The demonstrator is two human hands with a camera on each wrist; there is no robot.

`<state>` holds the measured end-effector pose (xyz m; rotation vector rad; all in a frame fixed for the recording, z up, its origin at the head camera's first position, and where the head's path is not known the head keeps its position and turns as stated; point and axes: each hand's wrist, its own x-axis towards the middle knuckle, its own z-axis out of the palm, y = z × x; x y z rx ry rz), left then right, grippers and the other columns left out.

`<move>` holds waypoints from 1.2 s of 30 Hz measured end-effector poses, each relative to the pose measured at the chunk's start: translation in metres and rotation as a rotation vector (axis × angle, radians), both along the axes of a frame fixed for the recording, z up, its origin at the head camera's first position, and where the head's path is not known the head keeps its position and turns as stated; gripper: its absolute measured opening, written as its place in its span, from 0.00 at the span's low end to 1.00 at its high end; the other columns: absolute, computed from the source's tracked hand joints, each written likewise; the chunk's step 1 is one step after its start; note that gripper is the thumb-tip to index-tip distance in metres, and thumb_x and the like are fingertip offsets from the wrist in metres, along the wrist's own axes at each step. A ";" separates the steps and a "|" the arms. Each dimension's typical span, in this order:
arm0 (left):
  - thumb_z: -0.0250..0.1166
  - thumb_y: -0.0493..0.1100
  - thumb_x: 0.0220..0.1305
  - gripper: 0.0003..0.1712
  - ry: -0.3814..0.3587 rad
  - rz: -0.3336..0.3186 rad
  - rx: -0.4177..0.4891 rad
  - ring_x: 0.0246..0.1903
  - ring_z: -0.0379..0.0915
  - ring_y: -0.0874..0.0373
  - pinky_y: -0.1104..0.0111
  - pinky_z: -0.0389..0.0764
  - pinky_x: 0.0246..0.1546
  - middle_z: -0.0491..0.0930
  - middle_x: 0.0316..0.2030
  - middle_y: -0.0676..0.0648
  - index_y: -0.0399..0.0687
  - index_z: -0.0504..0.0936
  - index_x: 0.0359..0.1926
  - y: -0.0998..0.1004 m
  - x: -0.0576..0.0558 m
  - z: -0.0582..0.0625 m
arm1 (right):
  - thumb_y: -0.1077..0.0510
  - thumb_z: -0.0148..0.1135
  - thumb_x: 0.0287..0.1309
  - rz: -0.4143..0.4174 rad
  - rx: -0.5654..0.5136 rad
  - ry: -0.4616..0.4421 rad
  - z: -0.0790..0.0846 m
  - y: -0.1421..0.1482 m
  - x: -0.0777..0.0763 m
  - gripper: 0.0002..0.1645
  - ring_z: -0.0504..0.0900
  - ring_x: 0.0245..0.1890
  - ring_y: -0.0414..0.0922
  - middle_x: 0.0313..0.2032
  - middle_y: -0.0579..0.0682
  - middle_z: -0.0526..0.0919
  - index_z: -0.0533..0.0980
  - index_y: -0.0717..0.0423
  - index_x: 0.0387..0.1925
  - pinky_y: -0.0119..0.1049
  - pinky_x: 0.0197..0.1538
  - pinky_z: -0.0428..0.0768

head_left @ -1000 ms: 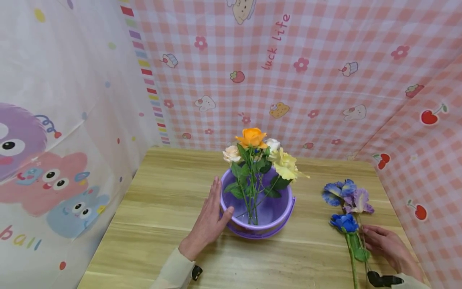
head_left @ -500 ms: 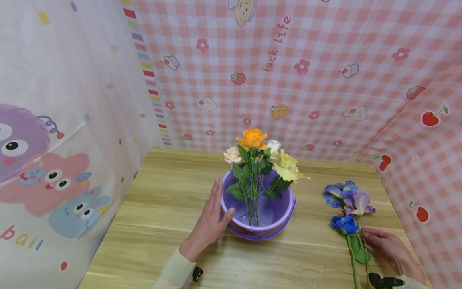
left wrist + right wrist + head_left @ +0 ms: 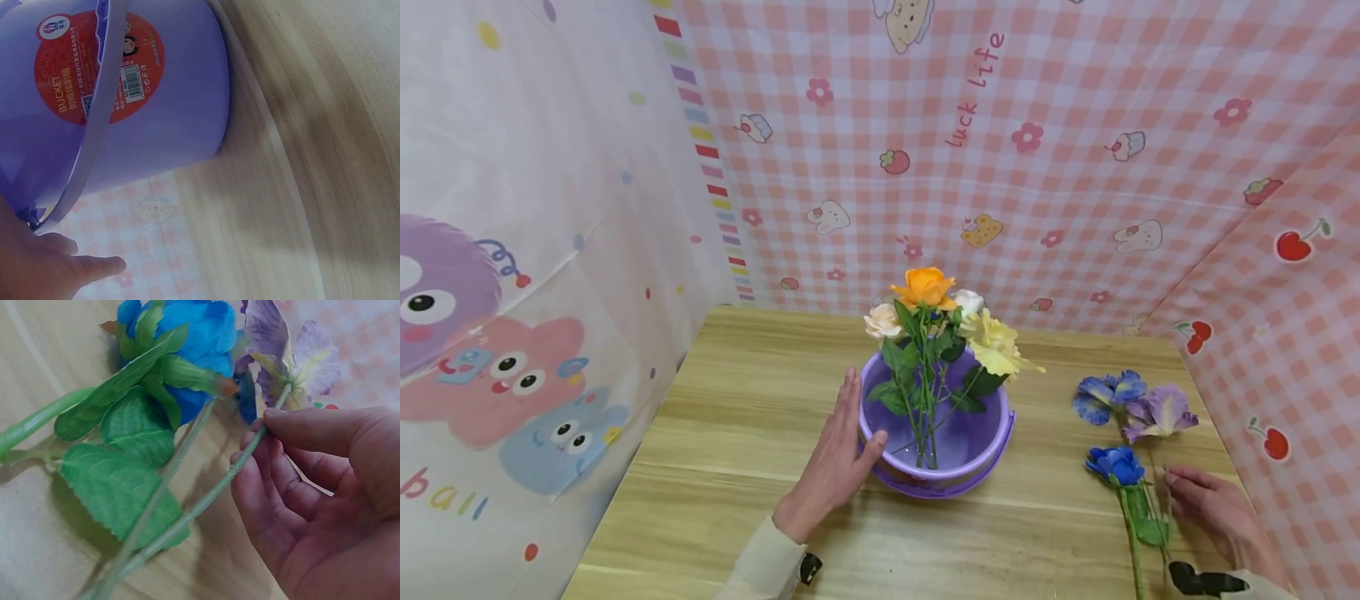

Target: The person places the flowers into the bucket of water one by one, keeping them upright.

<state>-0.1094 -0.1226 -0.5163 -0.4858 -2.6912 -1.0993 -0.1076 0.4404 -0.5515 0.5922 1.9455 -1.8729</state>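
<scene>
My left hand (image 3: 831, 458) rests against the left side of a purple bucket (image 3: 997, 446), its fingers straight along the wall and the thumb at the rim. In the bucket stand artificial flowers, among them an orange rose (image 3: 925, 288), a cream rose (image 3: 882, 321) and a yellow flower (image 3: 995, 343). Over at the right, my right hand (image 3: 1213, 508) pinches the stem of a purple iris (image 3: 1161, 412) between thumb and fingers, just under the bloom (image 3: 315, 359). Beside it lie a blue flower with green leaves (image 3: 1116, 467) and a blue-violet iris (image 3: 1107, 396).
The wooden table (image 3: 737, 383) carries everything. A pink checked cloth (image 3: 865, 108) hangs behind and along the right, and a white cartoon-print cloth (image 3: 587, 133) hangs at the left. The bucket's handle (image 3: 103, 119) hangs down over its label.
My right hand has moved slightly right, and the purple iris has shifted right with it, away from the blue flower. The left hand and the bucket stay in place.
</scene>
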 end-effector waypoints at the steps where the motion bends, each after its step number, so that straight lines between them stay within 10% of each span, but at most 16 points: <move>1: 0.50 0.58 0.78 0.49 0.002 0.000 0.000 0.81 0.32 0.50 0.46 0.50 0.76 0.33 0.83 0.42 0.44 0.35 0.83 0.000 0.000 0.000 | 0.58 0.58 0.76 -0.005 -0.002 0.006 0.002 0.000 0.001 0.18 0.83 0.37 0.27 0.34 0.28 0.84 0.82 0.31 0.33 0.27 0.43 0.86; 36: 0.50 0.59 0.78 0.49 -0.020 0.015 0.014 0.81 0.33 0.50 0.38 0.54 0.73 0.34 0.83 0.43 0.47 0.35 0.84 0.001 0.001 0.000 | 0.76 0.60 0.65 -0.487 -0.303 0.582 0.076 -0.030 -0.006 0.15 0.89 0.32 0.38 0.32 0.47 0.89 0.88 0.59 0.39 0.29 0.36 0.88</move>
